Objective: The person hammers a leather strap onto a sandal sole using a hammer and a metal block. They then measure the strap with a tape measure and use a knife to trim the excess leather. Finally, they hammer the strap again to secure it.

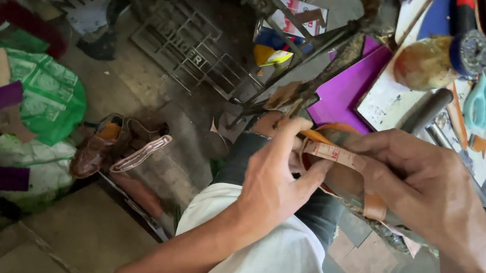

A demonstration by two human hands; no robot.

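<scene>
- Left hand (272, 179): fingers pressed together around the rim of a brown leather sandal upper with a tan strap (344, 170), thumb on the near side, apparently steadying it over the lap.
- Right hand (425, 186): fingers closed over the far side of the same piece, thumb pinning the tan strap flat against the leather, likely to keep it aligned.
- Leather piece caught between both hands, touching each, held above the dark trouser knee and clear of the floor.
- White surface (386, 105) at right: round brown glue-stained pot (427, 63) near its left edge, pale teal scissors (483, 103) further in.
- Purple sheet (347, 88) just beside the surface's left edge.
- Brown boot (98, 148) on the floor, well apart to the left, beside a green plastic bag (46, 92).
</scene>
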